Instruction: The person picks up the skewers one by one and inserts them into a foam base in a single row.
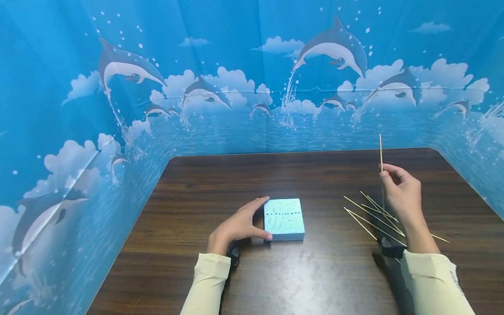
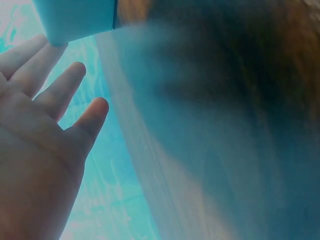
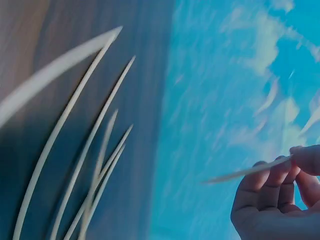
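A light-blue foam block [image 1: 284, 221] with a dotted line of dark marks across its top lies flat on the table. My left hand [image 1: 240, 224] holds its left side, thumb at the near corner and fingers at the far corner. In the left wrist view, fingertips of the left hand [image 2: 45, 115] meet the block [image 2: 80, 20], while the other fingers spread away from it. My right hand [image 1: 405, 192] pinches a thin wooden skewer [image 1: 380, 151] upright above the table. That skewer [image 3: 245, 174] also shows between thumb and fingers of the right hand [image 3: 280, 200].
Several loose skewers [image 1: 374, 221] lie crossed on the table under the right hand; they also fill the left of the right wrist view [image 3: 75, 145]. The dark wood table [image 1: 220, 179] ends against a blue dolphin-print curtain [image 1: 236, 131] at the back and sides.
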`<action>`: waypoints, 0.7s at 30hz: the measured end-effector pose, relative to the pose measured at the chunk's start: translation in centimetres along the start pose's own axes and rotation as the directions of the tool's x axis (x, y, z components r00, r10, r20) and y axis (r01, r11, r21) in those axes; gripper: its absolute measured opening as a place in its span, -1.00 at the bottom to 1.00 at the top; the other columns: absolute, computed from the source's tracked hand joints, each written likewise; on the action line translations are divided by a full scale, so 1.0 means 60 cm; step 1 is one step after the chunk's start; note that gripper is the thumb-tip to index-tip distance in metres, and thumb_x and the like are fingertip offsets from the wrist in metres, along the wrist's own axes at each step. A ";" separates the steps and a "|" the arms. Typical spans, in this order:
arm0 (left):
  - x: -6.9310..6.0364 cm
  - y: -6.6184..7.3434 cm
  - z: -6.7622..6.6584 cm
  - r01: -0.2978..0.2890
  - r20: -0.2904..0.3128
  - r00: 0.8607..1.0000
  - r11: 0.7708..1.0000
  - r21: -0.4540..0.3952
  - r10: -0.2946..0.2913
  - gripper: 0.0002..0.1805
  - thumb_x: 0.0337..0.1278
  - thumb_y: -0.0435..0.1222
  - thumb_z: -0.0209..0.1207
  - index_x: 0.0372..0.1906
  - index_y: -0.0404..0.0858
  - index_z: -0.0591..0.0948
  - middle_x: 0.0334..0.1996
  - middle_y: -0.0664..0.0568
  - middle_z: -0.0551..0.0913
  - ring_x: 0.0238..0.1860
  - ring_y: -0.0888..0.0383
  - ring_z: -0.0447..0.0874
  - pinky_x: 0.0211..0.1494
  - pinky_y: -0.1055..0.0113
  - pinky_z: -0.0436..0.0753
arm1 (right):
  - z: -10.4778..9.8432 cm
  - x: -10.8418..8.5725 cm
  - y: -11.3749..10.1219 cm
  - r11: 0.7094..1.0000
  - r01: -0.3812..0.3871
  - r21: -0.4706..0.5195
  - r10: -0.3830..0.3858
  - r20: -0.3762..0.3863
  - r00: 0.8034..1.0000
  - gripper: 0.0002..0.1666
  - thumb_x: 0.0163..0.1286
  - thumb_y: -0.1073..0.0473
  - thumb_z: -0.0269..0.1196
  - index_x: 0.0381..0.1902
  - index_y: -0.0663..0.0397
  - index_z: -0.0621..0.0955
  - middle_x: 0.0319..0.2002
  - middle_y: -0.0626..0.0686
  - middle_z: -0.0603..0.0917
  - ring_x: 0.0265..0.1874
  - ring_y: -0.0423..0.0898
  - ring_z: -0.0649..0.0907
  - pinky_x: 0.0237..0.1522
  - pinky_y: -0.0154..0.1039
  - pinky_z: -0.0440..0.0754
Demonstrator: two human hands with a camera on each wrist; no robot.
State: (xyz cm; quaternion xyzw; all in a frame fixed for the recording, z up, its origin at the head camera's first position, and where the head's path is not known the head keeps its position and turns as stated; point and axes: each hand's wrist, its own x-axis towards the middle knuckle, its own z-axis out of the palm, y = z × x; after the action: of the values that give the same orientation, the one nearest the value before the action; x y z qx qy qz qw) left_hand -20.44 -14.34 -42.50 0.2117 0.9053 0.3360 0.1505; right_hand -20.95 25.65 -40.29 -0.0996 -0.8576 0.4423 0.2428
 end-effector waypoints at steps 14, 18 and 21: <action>0.000 0.002 0.000 0.006 0.008 1.000 1.000 0.006 -0.006 0.19 -0.21 0.04 0.54 0.57 0.00 0.13 0.55 0.00 0.13 0.55 -0.03 0.05 0.51 -0.07 0.16 | 0.105 -0.061 -0.149 0.875 0.275 0.398 -0.356 0.144 0.923 -0.78 0.46 0.32 0.18 0.00 0.28 0.62 -0.14 0.13 0.72 -0.24 -0.30 0.66 -0.25 -0.55 0.55; 0.000 0.000 0.000 0.013 0.009 1.000 1.000 0.002 -0.013 0.20 -0.21 0.06 0.54 0.57 0.02 0.12 0.55 0.01 0.12 0.55 -0.02 0.05 0.51 -0.07 0.16 | 0.136 -0.078 -0.177 0.839 0.274 0.471 -0.409 0.212 0.887 -0.81 0.46 0.31 0.18 -0.03 0.25 0.62 -0.12 0.15 0.71 -0.13 -0.12 0.72 -0.17 -0.50 0.60; 0.001 -0.001 0.001 0.008 0.009 1.000 1.000 -0.005 -0.008 0.19 -0.20 0.06 0.53 0.57 0.00 0.12 0.55 0.00 0.13 0.54 -0.02 0.05 0.52 -0.06 0.16 | 0.157 -0.089 -0.194 0.822 0.277 0.497 -0.441 0.249 0.862 -0.82 0.47 0.30 0.18 -0.04 0.23 0.61 -0.09 0.12 0.70 -0.10 0.01 0.72 -0.12 -0.42 0.64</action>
State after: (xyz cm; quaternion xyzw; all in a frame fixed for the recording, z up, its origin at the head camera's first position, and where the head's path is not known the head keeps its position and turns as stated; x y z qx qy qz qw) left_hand -20.51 -14.31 -42.57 0.2092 0.9046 0.3369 0.1565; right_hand -20.59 10.05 -37.28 0.2058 -0.7656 0.5820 0.1811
